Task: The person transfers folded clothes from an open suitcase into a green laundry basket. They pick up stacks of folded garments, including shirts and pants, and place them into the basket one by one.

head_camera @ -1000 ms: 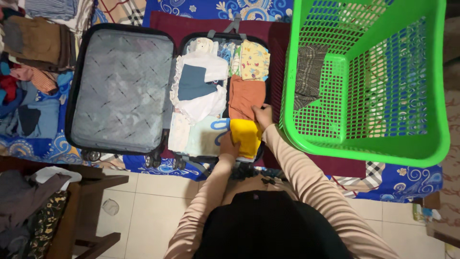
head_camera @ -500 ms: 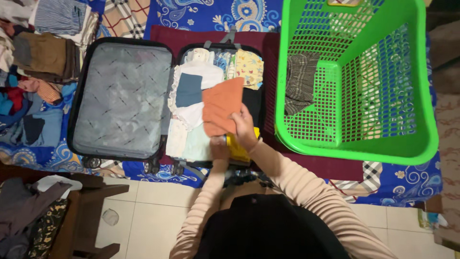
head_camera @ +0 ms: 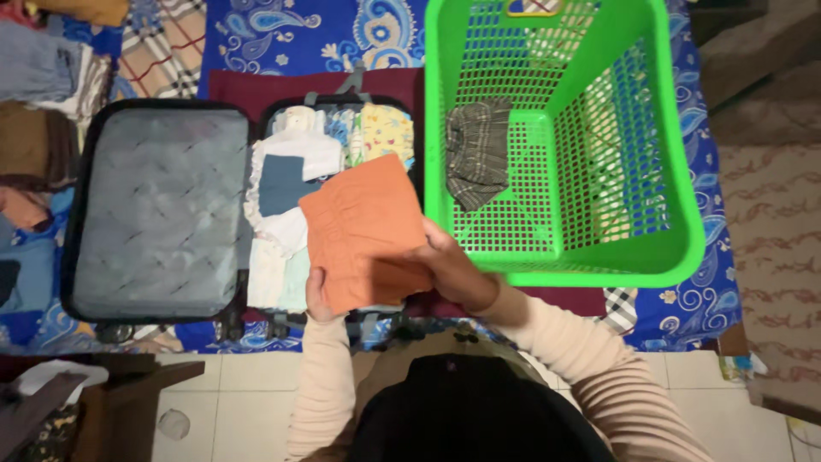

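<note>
From the camera on my head, looking straight down, I hold a folded orange cloth [head_camera: 363, 229] above the near half of the open suitcase [head_camera: 256, 115]. My left hand [head_camera: 317, 295] grips its near left corner, fingers tucked under the fabric and thumb on top, so most of that hand is hidden. My right hand [head_camera: 451, 265] pinches the near right edge, fingers closed on the cloth.

The cloth is a rough rectangle, tilted. Its long axis runs from the near edge by my hands away toward the far side of the suitcase, leaning a little to the left. The far edge slopes, with the right far corner highest in the view and pointing toward the yellow patterned garment [head_camera: 386, 130]. It lies fairly flat and faces up to me.

Under and beside it, the suitcase's right half holds white folded clothes [head_camera: 295, 154] with a blue-grey piece [head_camera: 280, 183] on top. The left half shows its grey lining [head_camera: 158, 210], zipped flat.

To my right stands a green plastic laundry basket [head_camera: 616, 257], just beside the suitcase, with one dark checked garment [head_camera: 477, 152] lying on its floor. Everything rests on a blue patterned bedspread [head_camera: 299, 34]. Folded clothes [head_camera: 34, 145] are stacked at the far left.
</note>
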